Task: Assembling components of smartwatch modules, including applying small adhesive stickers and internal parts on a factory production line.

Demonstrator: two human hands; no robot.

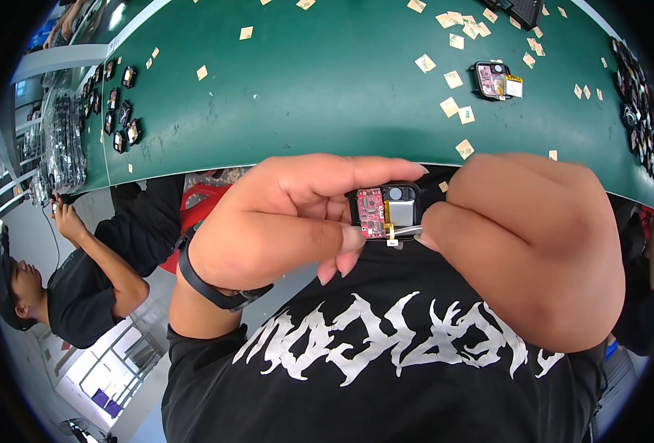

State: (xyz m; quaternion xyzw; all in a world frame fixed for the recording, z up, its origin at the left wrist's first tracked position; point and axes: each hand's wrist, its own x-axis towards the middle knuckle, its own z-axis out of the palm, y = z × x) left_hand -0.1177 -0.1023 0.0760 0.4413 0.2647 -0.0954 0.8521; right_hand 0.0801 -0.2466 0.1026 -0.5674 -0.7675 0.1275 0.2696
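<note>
Just off the near edge of the table, my left hand [275, 214] grips a small black watch-like case [354, 214] between thumb and fingers. The case lies open, showing a red circuit board [372, 214], a silver battery [401, 213] and a round dark part. My right hand [526, 244] is closed on thin metal tweezers [408, 230], mostly hidden in the fingers. Their tips touch or nearly touch a small yellow flex strip [391, 232] at the case's lower edge. Another open case [493, 80], its battery hanging over one side, rests on the table beyond my right hand.
Small beige paper squares [425, 63] are scattered over the green table [305, 88]. Several black cases [129, 76] stand at the left, with many more dark parts [637, 111] at the far right. A black tray-like object [522, 11] is at the back. A person [83, 288] sits at the left.
</note>
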